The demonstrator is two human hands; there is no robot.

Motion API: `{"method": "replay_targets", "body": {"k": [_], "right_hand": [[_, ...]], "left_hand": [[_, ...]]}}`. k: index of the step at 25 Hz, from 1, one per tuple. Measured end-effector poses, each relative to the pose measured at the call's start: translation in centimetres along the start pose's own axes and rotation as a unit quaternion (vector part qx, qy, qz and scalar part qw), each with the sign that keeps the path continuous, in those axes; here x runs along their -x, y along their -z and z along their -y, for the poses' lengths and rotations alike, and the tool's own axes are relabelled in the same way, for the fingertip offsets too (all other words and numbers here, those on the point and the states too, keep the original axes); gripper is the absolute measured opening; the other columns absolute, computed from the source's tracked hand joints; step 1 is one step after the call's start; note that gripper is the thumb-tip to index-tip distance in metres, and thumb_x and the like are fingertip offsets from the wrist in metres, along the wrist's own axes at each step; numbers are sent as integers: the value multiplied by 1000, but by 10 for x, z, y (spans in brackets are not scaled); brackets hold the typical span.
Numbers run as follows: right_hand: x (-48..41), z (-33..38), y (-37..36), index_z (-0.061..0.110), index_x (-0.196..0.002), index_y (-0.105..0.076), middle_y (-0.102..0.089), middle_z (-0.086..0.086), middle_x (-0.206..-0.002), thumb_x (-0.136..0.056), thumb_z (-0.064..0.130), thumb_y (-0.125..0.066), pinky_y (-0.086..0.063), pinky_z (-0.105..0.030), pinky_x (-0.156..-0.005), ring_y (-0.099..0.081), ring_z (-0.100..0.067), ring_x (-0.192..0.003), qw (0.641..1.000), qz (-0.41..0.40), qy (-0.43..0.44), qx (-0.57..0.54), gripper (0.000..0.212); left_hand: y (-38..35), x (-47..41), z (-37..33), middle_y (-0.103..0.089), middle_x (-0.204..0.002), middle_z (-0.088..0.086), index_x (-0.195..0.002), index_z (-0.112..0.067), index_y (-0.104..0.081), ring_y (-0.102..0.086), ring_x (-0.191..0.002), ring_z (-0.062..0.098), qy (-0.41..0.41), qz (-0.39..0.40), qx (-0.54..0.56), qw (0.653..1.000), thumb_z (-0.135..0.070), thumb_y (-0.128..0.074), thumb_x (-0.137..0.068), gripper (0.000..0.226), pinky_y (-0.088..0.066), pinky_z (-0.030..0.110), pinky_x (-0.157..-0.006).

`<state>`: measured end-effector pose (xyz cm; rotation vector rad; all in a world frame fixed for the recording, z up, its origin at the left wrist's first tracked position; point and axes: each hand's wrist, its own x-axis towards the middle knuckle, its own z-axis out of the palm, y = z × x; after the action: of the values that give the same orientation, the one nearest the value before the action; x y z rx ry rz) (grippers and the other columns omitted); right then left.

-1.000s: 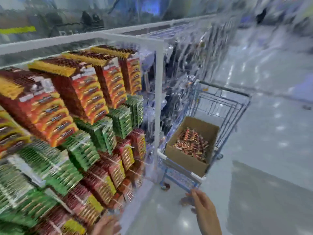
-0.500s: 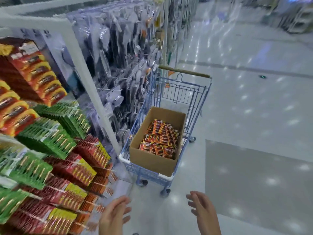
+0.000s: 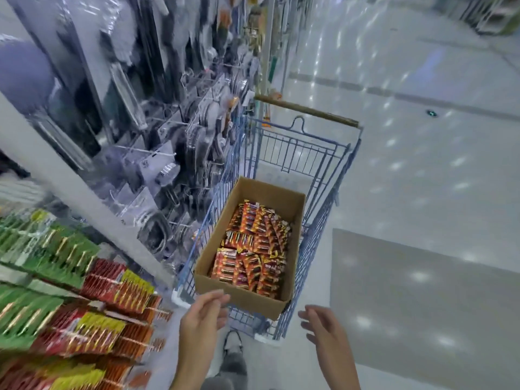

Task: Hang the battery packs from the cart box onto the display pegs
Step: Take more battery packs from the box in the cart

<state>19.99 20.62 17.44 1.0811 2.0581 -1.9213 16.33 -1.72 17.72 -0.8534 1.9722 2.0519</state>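
battery packs (image 3: 253, 249): we find a loose heap of orange-red packs lying in the box, overlapping at all angles; none is lifted out yet.
box (image 3: 247, 298): open cardboard, sitting in the near end of the cart basket, its front wall toward us.
cart (image 3: 332, 175): blue wire, standing on the floor just beside the shelving, with its handle (image 3: 306, 111) at the far end.
left hand (image 3: 201, 316): fingers loosely curved and grasping nothing, in front of the box's near wall; we cannot tell whether they touch it.
right hand (image 3: 323, 325): fingers spread and released, empty, near the cart's near right corner but apart from it.
risk, tangle: in our judgement a grab into the heap may lift several interlocked packs, and the extras would drop to the floor.
risk, cart: a push on the box or the rim could roll the cart away, as we take it to stand on wheels.
risk, hanging: the display pegs (image 3: 112, 288) at left look densely filled, so forcing a pack on could knock others off. the hang holes are too blurred to judge.
surroundings: green, red and yellow stock on those pegs; clear-packed goods (image 3: 168, 136) on hooks beyond a white upright (image 3: 70, 192); a glossy floor (image 3: 422, 178); a shoe (image 3: 233, 340) below the cart's front.
obstructions: the upright and the cart's left side stand between box and pegs; nothing lies over the packs.
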Motion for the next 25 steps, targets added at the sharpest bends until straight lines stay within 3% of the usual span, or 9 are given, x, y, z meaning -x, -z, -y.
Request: {"method": "replay_targets", "body": {"k": [3, 7, 11, 15, 17, 19, 21, 25], "right_hand": [[-35, 32, -14, 20, -101, -69, -77, 5, -94, -104, 24, -57, -52, -38, -86, -70, -17, -95, 1000, -1, 4, 18, 13], [-62, 53, -24, 23, -100, -69, -76, 13, -91, -103, 27, -57, -53, -32, -83, -71, -12, -94, 999, 13, 1, 34, 13], [-100, 59, -27, 21, -102, -69, -75, 15, -90, -102, 28, -57, -51, -23, -79, -71, -5, -89, 998, 37, -36, 42, 13], [-140, 64, -22, 17, -104, -69, -76, 10, -95, -102, 28, -57, -52, -19, -79, -71, -6, -92, 992, 87, -73, 58, 16], [-163, 64, -15, 17, -104, -69, -76, 11, -95, -102, 26, -56, -54, -16, -76, -71, -5, -92, 988, 101, -95, 72, 16], [-182, 65, -7, 18, -102, -70, -76, 8, -95, -103, 24, -56, -53, -14, -73, -71, -7, -91, 985, 106, -108, 79, 15], [-196, 70, -2, 18, -100, -71, -76, 4, -95, -103, 22, -57, -53, -18, -72, -71, -11, -90, 983, 111, -123, 75, 15], [-223, 78, 3, 14, -97, -71, -75, -4, -88, -102, 20, -57, -53, -18, -66, -71, -9, -74, 978, 126, -151, 64, 16]], "left_hand": [[-21, -47, -20, -80, -100, -2, -108, -15, -75, -74, -93, 22, 5, 11, -14, 1000, -11, -60, -104, 16, -60, 33, -77], [-45, -96, -23, -77, -106, -4, -110, -18, -75, -74, -95, 20, 50, 13, -24, 998, -17, -68, -99, 14, -62, 40, -85], [-84, -164, 4, -72, -111, 1, -112, -18, -68, -72, -100, 23, 162, -2, -68, 985, -15, -63, -102, 12, -60, 40, -87], [-128, -239, 53, -72, -111, 9, -104, -14, -65, -66, -93, 22, 274, -41, -95, 956, -16, -56, -104, 9, -53, 35, -79], [-149, -266, 84, -68, -120, 7, -110, -16, -62, -60, -102, 25, 303, -47, -130, 943, -20, -58, -104, 8, -51, 40, -95], [-168, -287, 104, -62, -126, 0, -126, -14, -60, -58, -117, 28, 296, -44, -179, 937, -26, -58, -105, 24, -44, 43, -109], [-180, -303, 122, -60, -141, 7, -144, -14, -55, -56, -130, 36, 303, -45, -192, 932, -34, -60, -102, 47, -41, 47, -116], [-194, -335, 165, -56, -149, 8, -146, -18, -52, -52, -136, 40, 331, -67, -267, 903, -50, -63, -96, 60, -38, 53, -118]]}}
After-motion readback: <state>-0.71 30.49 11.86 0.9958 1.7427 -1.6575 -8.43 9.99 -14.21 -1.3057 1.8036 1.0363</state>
